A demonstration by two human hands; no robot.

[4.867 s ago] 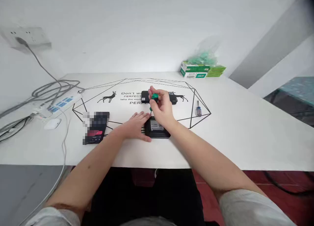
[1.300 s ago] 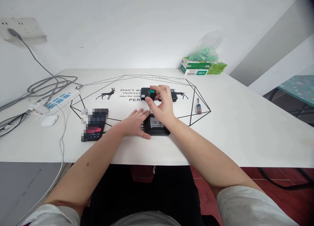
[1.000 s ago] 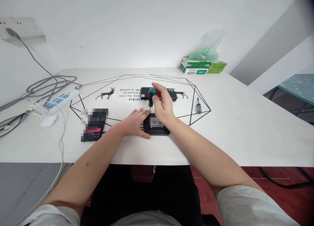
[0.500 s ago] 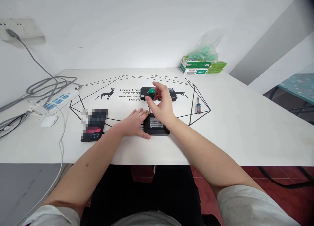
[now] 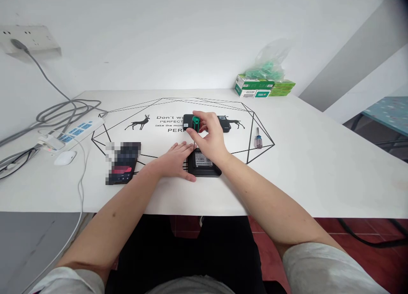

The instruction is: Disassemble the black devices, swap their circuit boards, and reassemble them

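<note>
A black rectangular device casing (image 5: pixel 208 171) with a white label lies on the table before me. My left hand (image 5: pixel 177 159) rests flat against its left side, fingers spread and thumb at the near corner. Above the casing, my right hand (image 5: pixel 210 130) grips a green and black screwdriver (image 5: pixel 196 123) by its handle. The shaft points down to the casing's far left corner; its tip is hard to make out. Behind the right hand lies another black device (image 5: pixel 225 124), partly hidden by the hand.
A second, smaller screwdriver (image 5: pixel 258 140) lies to the right. At left are a phone (image 5: pixel 123 164), a white earbud case (image 5: pixel 64 158), a power strip (image 5: pixel 79 130) and coiled grey cables (image 5: pixel 60 111). Green-and-white boxes (image 5: pixel 255 86) with a plastic bag on top stand at the back.
The fingers of my right hand have closed further around the screwdriver handle, the raised index finger now coming over its top. My left hand and the casing have stayed in place.
</note>
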